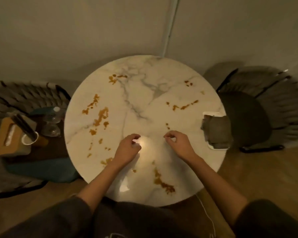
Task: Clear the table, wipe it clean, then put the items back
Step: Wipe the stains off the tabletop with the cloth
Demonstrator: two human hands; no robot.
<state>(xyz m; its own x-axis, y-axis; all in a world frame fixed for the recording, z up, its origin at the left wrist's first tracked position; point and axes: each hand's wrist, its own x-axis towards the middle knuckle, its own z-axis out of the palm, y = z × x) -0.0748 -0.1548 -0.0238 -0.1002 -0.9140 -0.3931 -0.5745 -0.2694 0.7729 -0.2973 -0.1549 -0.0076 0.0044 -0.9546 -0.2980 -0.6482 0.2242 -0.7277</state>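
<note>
Hovering over the marble surface (144,93), left hand (127,148) and right hand (177,145) both show fingers loosely curled, gripping nothing. Orange stains (101,115) spot it. Grey cloth (217,131) lies at the right rim on what looks like a white tray (212,114), long axis near-to-far, just right of the right hand, the nearer one.

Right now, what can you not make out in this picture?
Head view only:
- Left hand and right hand: fingers curled; whether they pinch anything is too small to tell.
- White tray: the grey cloth covers its contents.
- Things on the left chair: dim and blurred.
- Table near edge: behind the person's arms and body.
</note>
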